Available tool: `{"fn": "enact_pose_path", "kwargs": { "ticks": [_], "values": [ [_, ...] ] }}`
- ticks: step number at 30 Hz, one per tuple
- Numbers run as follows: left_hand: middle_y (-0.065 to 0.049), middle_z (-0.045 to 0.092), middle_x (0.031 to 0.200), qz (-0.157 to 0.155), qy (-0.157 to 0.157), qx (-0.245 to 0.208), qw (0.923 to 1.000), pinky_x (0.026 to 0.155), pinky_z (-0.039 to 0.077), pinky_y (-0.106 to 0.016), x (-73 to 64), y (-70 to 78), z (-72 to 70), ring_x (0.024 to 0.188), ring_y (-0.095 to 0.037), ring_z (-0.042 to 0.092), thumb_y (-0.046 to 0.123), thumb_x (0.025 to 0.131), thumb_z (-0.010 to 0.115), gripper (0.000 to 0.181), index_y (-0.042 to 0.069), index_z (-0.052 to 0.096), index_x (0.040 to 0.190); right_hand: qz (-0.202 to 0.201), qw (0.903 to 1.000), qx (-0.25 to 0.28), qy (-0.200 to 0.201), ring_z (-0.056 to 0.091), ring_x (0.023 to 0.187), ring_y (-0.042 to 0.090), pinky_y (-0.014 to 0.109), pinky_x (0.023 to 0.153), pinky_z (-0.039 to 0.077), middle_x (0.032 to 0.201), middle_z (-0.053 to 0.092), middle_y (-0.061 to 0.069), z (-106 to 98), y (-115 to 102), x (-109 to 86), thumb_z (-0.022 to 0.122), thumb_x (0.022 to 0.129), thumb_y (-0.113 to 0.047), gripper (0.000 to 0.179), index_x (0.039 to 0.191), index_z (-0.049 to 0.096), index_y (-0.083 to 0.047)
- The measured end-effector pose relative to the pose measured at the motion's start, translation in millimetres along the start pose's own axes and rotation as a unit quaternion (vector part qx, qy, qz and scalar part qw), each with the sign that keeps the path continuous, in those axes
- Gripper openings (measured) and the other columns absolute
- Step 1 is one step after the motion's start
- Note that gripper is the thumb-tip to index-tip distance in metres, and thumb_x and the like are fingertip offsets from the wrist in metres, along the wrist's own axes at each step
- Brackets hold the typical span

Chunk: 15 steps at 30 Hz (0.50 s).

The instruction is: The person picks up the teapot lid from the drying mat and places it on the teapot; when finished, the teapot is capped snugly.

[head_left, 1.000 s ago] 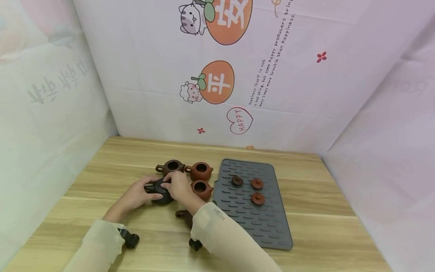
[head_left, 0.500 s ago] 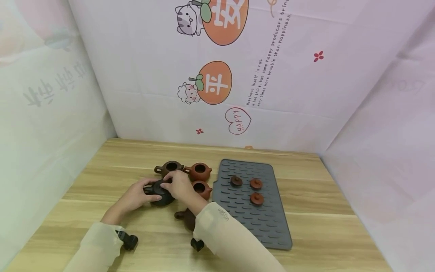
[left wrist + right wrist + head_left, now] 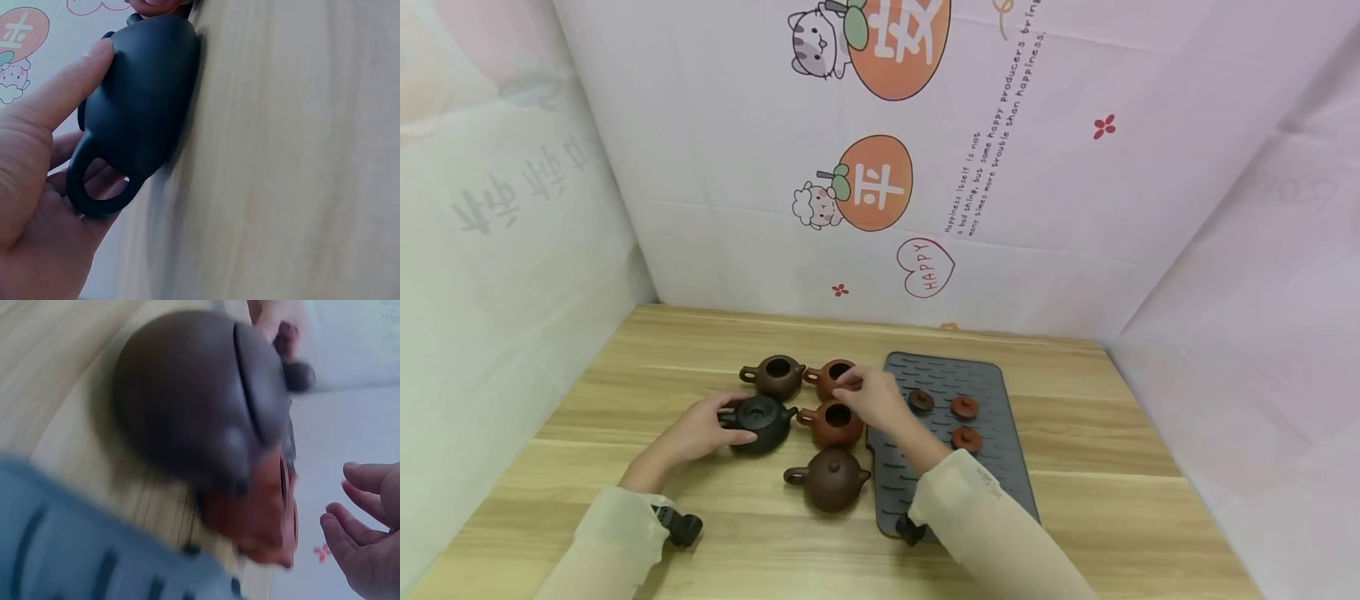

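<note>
My left hand (image 3: 696, 429) holds a black teapot (image 3: 760, 427) by its handle side, with the thumb on the near wall and fingers behind. A lid sits on this teapot. In the left wrist view the thumb lies along the dark body (image 3: 144, 94). Over two red clay teapots, my right hand (image 3: 880, 402) hovers with loosely bent fingers and nothing between them; the nearer one (image 3: 826, 430) and the farther one (image 3: 822, 377) have uncovered mouths. In the right wrist view a gap shows between thumb and fingers of the right hand (image 3: 369, 531).
A lidded brown teapot (image 3: 832, 483) stands nearest the person; an uncovered dark brown one (image 3: 773, 382) is at the back left. On the grey ridged mat (image 3: 1000, 492) lie a dark brown lid (image 3: 921, 401) and two red lids, one farther (image 3: 965, 407), one nearer (image 3: 966, 439).
My right hand has let go of the black teapot's lid and moved right, toward the mat, uncovering the lidded brown teapot. The left hand has stayed on the black teapot.
</note>
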<state>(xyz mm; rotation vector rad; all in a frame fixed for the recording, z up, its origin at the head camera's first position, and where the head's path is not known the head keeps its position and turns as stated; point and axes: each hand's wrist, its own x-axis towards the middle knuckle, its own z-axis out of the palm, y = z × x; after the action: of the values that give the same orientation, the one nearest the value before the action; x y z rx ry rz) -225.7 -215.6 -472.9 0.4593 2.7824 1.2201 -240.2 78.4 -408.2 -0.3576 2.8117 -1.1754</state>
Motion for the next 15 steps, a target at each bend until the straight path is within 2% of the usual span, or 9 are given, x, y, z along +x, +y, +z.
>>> {"fn": "enact_pose_path", "kwargs": {
  "ticks": [5, 7, 12, 15],
  "values": [
    [-0.028, 0.045, 0.140, 0.004, 0.003, 0.008, 1.0000, 0.099, 0.035, -0.064, 1.9, 10.1, -2.1, 0.125, -0.050, 0.041, 0.043, 0.080, 0.079, 0.079, 0.000, 0.049, 0.139, 0.009, 0.9999, 0.003, 0.006, 0.062, 0.089, 0.018, 0.035, 0.068, 0.053, 0.100, 0.067, 0.000, -21.2, 21.1, -12.5, 0.068, 0.094, -0.022, 0.017, 0.107, 0.072, -0.012],
    [-0.025, 0.045, 0.141, 0.017, 0.009, 0.008, 0.9998, 0.100, 0.034, -0.063, 4.0, 17.6, -1.1, 0.127, -0.048, 0.041, 0.043, 0.082, 0.078, 0.076, 0.003, 0.050, 0.140, 0.014, 0.9998, -0.005, 0.012, 0.062, 0.092, 0.019, 0.035, 0.070, 0.053, 0.101, 0.066, 0.000, -27.7, 28.1, -17.8, 0.068, 0.094, -0.023, 0.018, 0.108, 0.072, -0.012],
    [-0.017, 0.048, 0.139, 0.079, 0.019, -0.009, 0.9966, 0.102, 0.034, -0.059, 13.2, 42.1, 7.0, 0.129, -0.040, 0.042, 0.031, 0.082, 0.080, 0.066, 0.004, 0.053, 0.137, 0.021, 0.9990, -0.021, 0.032, 0.062, 0.097, 0.022, 0.039, 0.075, 0.053, 0.104, 0.066, 0.001, -39.8, 43.2, -29.4, 0.071, 0.092, -0.022, 0.019, 0.108, 0.072, -0.011],
    [-0.017, 0.049, 0.138, 0.115, 0.016, -0.006, 0.9933, 0.102, 0.036, -0.057, 20.0, 53.9, 15.7, 0.127, -0.039, 0.044, 0.026, 0.082, 0.081, 0.063, 0.003, 0.055, 0.135, 0.026, 0.9985, -0.021, 0.042, 0.063, 0.096, 0.022, 0.040, 0.076, 0.053, 0.102, 0.067, 0.000, -44.4, 52.3, -36.9, 0.072, 0.091, -0.020, 0.019, 0.107, 0.072, -0.010]
  ]
}}
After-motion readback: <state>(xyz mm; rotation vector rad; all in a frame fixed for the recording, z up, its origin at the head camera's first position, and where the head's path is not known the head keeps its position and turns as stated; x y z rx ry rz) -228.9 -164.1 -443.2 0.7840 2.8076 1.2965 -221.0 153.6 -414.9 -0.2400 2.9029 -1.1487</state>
